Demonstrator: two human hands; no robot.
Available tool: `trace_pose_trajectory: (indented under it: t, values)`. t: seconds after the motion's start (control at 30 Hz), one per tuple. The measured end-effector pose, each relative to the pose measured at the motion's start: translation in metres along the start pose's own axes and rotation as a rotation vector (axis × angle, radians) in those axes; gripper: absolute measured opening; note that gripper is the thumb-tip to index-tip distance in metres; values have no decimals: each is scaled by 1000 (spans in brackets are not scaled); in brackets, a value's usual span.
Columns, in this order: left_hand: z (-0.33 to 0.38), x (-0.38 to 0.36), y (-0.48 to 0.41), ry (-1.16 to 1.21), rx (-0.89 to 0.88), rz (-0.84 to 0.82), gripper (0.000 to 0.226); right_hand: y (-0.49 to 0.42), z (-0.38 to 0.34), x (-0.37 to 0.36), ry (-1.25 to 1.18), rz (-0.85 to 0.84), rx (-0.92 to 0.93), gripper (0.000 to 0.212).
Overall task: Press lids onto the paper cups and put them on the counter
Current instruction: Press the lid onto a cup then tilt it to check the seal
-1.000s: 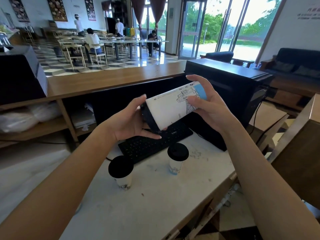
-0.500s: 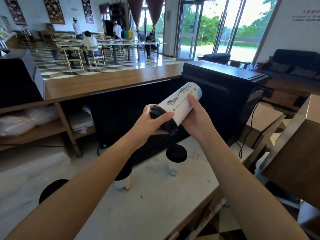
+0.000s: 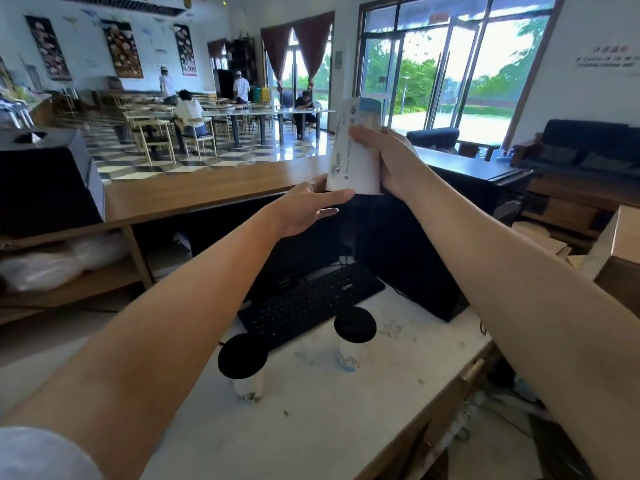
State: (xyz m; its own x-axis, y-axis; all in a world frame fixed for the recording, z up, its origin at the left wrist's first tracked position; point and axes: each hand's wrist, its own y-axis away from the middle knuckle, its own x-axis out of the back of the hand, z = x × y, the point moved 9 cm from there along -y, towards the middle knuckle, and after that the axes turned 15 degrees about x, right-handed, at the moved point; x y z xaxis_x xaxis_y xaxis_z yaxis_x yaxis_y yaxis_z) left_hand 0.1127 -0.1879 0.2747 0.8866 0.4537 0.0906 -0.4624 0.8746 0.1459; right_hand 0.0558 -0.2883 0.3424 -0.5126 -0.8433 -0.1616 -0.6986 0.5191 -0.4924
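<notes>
A white printed paper cup [image 3: 353,157] is held upside-down above the wooden counter [image 3: 194,192]; two black-lidded cups [image 3: 351,341] stand below.

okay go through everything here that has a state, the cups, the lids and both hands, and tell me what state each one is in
Held cup: upside down, raised above the wooden counter; lid not visible.
Right hand: gripping the held cup.
Left hand: open, under the cup's mouth.
Left cup: upright, black lid on.
Right cup: upright, black lid on.
</notes>
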Motion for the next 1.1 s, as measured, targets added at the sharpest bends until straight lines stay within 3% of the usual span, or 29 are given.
trace_pose_trajectory:
  t: [0.2,0.4,0.57,0.7,0.83,1.0,1.1]
  values:
    - [-7,5,-1,-46,-30,6,66,-1,-3,-14,158,-130,91,44]
    - [-50,10,-6,-116,63,62,68,16,34,-19,225,-204,11,65]
    - [-64,9,-8,-89,112,42,62,18,45,-19,218,-239,-39,60]
    - [-61,11,-8,17,118,5,60,14,42,-21,216,-225,-48,73]
    - [-62,7,-11,368,43,-62,71,2,31,-28,224,-215,-32,74]
    - [-62,-32,-14,1295,-77,-289,74,-1,32,-46,163,-210,-38,57]
    - [-64,-28,-10,1467,-115,-262,78,5,36,-44,180,-262,-43,36]
